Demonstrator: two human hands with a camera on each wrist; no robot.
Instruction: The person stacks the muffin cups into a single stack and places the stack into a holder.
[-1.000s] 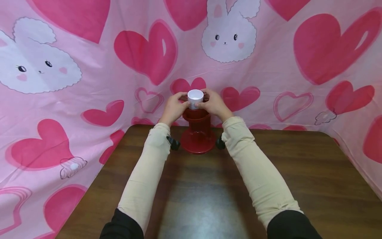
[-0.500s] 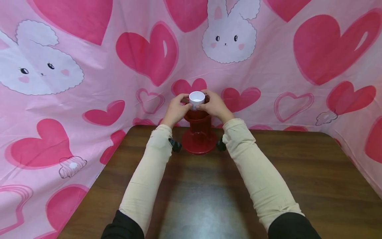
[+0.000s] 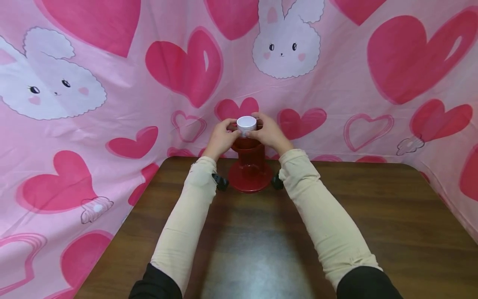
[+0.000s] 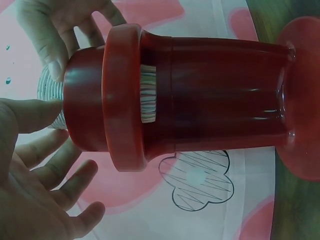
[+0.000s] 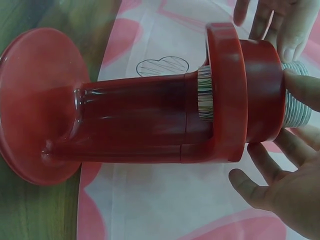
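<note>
A stack of small white cups (image 3: 246, 124) pokes out of the top of a red upright dispenser (image 3: 251, 164). From the left, my left hand (image 3: 220, 138) holds the stack with thumb and fingers, while my right hand (image 3: 272, 133) grips its other side. The left wrist view shows ridged, closely nested rims (image 4: 50, 92) just above the dispenser's mouth, with the left thumb against them. Other fingers spread beside the red collar (image 5: 227, 95). Through a slot below the collar, striped stacked edges (image 5: 205, 93) show. The lower part of the stack is hidden inside.
The dispenser's round base (image 3: 249, 182) stands near the back edge of a brown wooden table (image 3: 254, 249). Behind it hangs a pink cloth (image 3: 347, 83) printed with hearts and rabbits. A black wrist camera (image 3: 220, 182) sits below each hand, beside the dispenser.
The cup stack has sunk slightly into the dispenser, and less of it shows above the mouth. Both hands keep their hold; the head view has shifted a little.
</note>
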